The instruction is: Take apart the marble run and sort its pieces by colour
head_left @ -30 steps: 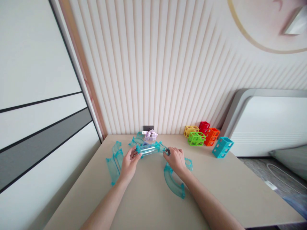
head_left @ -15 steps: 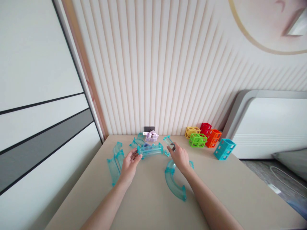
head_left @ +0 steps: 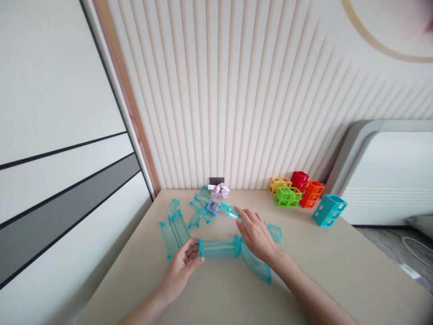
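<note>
My left hand pinches the left end of a straight, see-through teal track piece. Its right end meets the curved teal track piece; whether they are joined I cannot tell. Closed over a shorter teal track piece, my right hand covers that piece's near end. Just behind the right hand's wrist shows a teal piece with a round opening. A blue-violet square block with a round hole lies beyond the held pieces.
Long teal tracks lie at the left, more curved ones at the back. A lilac bundle sits by a black socket. Yellow, green, red, orange and turquoise frame blocks stand right.
My left hand has brought the straight track piece nearer and lower, beside the curved piece. My right hand has also come lower with its short piece. The view has shifted slightly.
</note>
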The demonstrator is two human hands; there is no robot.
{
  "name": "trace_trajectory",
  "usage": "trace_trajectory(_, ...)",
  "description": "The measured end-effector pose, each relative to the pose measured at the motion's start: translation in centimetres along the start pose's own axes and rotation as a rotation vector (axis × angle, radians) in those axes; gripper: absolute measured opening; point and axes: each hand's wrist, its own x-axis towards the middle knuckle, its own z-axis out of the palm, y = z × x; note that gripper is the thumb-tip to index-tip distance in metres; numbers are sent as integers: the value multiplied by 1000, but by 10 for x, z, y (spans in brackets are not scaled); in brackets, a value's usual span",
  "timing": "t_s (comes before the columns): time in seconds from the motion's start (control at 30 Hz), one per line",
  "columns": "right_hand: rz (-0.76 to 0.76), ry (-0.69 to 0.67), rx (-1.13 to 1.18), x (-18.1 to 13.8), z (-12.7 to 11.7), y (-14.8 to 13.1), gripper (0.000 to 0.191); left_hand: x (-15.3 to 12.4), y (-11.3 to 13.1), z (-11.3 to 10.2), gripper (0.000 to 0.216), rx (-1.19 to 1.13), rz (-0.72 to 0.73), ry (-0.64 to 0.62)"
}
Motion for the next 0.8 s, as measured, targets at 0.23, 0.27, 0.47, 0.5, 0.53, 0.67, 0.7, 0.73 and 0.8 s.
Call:
trace_trajectory(0.23,-241,-270,-45,-7,1,-44,41,0,-9,-10,46,312,-45,-32)
trace_trajectory(0.27,-244,-300,-39,-7,2,-46,42,1,-11,-10,46,365,-40,-11)
trace_trajectory(0.47,-246,-391,-7,-2,3,-49,45,-2,-8,-8,39,454,12,-8)
trace_trajectory(0.5,-250,-405,-9,-2,4,-48,45,-3,-6,-8,39,456,13,-12)
trace_trajectory(0.53,-254,-417,-9,-1,5,-47,45,-4,-5,-7,39,462,14,-13)
trace_trajectory(0.67,-259,-432,3,-2,8,-45,45,-7,-1,-6,49,488,31,0)
trace_trajectory(0.7,-260,-428,5,-2,8,-45,45,-7,-1,-6,54,484,41,5)
trace_trajectory(0.73,-261,-421,6,-3,9,-45,45,-8,-1,-6,58,477,59,11)
trace_trajectory(0.8,-270,-408,4,-4,9,-44,46,-7,-1,-6,59,466,111,11)
